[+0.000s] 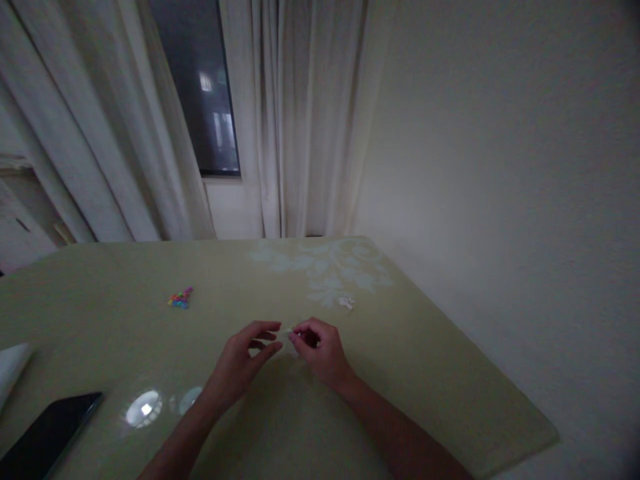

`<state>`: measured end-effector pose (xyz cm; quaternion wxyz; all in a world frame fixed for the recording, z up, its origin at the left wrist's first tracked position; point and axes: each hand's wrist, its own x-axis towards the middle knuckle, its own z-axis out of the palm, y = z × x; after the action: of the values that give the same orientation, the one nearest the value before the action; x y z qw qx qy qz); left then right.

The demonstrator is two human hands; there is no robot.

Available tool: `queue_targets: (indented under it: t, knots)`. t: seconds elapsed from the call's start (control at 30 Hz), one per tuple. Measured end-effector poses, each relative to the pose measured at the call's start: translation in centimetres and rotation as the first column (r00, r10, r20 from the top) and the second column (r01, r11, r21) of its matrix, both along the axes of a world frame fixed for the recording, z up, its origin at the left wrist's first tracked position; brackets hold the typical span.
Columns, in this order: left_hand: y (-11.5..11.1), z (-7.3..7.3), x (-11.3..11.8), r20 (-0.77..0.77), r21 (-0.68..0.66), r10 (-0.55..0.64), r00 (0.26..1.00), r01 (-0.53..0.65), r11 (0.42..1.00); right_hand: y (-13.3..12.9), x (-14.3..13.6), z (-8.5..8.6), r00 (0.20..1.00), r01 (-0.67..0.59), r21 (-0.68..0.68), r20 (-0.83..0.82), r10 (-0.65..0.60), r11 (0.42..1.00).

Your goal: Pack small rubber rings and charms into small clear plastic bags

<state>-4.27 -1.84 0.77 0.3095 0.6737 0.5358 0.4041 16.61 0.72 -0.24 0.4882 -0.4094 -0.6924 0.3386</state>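
Observation:
Over the middle of the table, my right hand point(324, 350) pinches a small, pale, see-through item point(289, 340) between thumb and fingertips; it is too small and dim to name. Just left of it is my left hand point(245, 360), its thumb and fingers apart with a gap between them and nothing visibly gripped. A little pile of multicoloured beads or similar small pieces point(180, 299) lies farther off to the left. Beyond my right hand a small white piece point(346, 303) rests near the printed flower pattern.
The pale green table point(410, 373) has a white floral print point(327, 263) at its far right. A dark phone-like slab point(50, 430) lies at the lower left, beside a white object point(13, 367). Curtains point(310, 120) hang behind the table, and a wall point(500, 167) borders the right side.

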Motion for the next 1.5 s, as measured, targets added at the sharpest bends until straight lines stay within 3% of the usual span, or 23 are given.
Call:
queue_targets:
  t: [0.1,0.23,0.37,0.57,0.73,0.87,1.17,1.23,1.37,1.5]
  knots:
    - [0.5,0.0,-3.2,-0.261,-0.077,0.002,0.965,-0.022,0.997,1.1,2.0,1.5,0.972,-0.034,0.096,0.235,0.011,0.995]
    - [0.6,-0.6,-6.8,-0.570,-0.223,-0.020,0.821,-0.131,0.966,2.1,4.1,2.5,0.853,-0.132,0.088,0.517,0.068,0.987]
    - [0.4,-0.5,-7.9,-0.610,-0.298,-0.067,0.789,-0.150,0.943,2.2,4.3,1.9,0.736,-0.169,0.062,0.671,0.085,0.984]
    - [0.5,-0.1,-7.5,-0.620,-0.330,-0.100,0.778,-0.143,0.933,2.0,3.7,1.2,0.584,-0.153,0.109,0.811,0.001,0.982]
    - [0.6,-0.9,-7.2,-0.616,-0.307,-0.091,0.782,-0.132,0.943,1.8,3.4,1.2,0.529,-0.181,0.134,0.849,-0.018,0.974]
    - [0.8,-1.2,-7.1,-0.611,-0.289,-0.090,0.786,-0.116,0.950,1.7,3.3,1.3,0.551,-0.195,0.112,0.834,0.014,0.974]
    - [0.3,-0.7,-4.6,-0.714,-0.246,-0.039,0.699,-0.198,0.949,0.9,2.4,1.1,0.747,-0.159,0.141,0.664,0.026,0.977]
    - [0.3,-0.1,-4.2,-0.646,-0.219,-0.026,0.763,-0.153,0.964,0.5,2.0,1.0,0.789,-0.159,0.143,0.613,0.039,0.977]
    - [-0.1,1.4,-2.9,-0.310,-0.125,-0.068,0.948,0.031,0.992,-0.3,1.0,1.1,0.902,-0.161,0.067,0.415,0.119,0.985]
    - [-1.2,2.2,-0.8,-0.119,-0.041,-0.200,0.973,0.197,0.980,-0.9,0.1,1.3,0.947,-0.217,-0.021,0.239,0.216,0.976]
